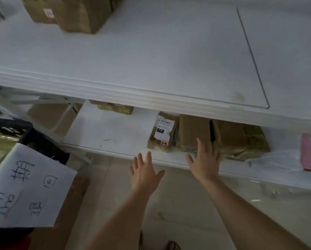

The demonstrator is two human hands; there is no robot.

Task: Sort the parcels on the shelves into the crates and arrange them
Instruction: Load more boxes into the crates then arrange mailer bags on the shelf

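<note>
Fingers (199,141) spread on both hands, left hand (144,175) and right hand (206,162), at the white lower shelf (115,136); three parcels (194,132) ahead, two on the upper shelf (151,51), pale tiled floor (178,204) below.

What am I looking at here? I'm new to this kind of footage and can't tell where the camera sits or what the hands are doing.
There is no machine here: a person wears one wide-angle camera on the head, looking forward and down, so you see their own bare arms. Both hands are open and hold nothing. The left hand hovers in front of the lower shelf. The right hand reaches to the brown parcels lined up on that shelf; whether it touches them is hard to tell. One parcel carries a white label. More boxes stand on the upper shelf. At lower left, a handwritten paper sign lies over a dark crate.
</note>
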